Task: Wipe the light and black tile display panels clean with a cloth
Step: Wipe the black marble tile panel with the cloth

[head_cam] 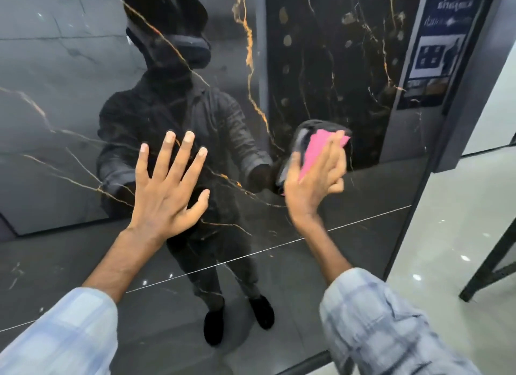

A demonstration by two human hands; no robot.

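Glossy black panel (335, 67), and look at those veins: gold and orange streaks fork across it, with thin whitish lines among them. The cloth (315, 151) flashes bright pink. The left sleeve (55, 332) and right sleeve (385, 327) are pale blue plaid. The floor (446, 235) gleams pale grey, and the poster (441, 45) is navy and white.
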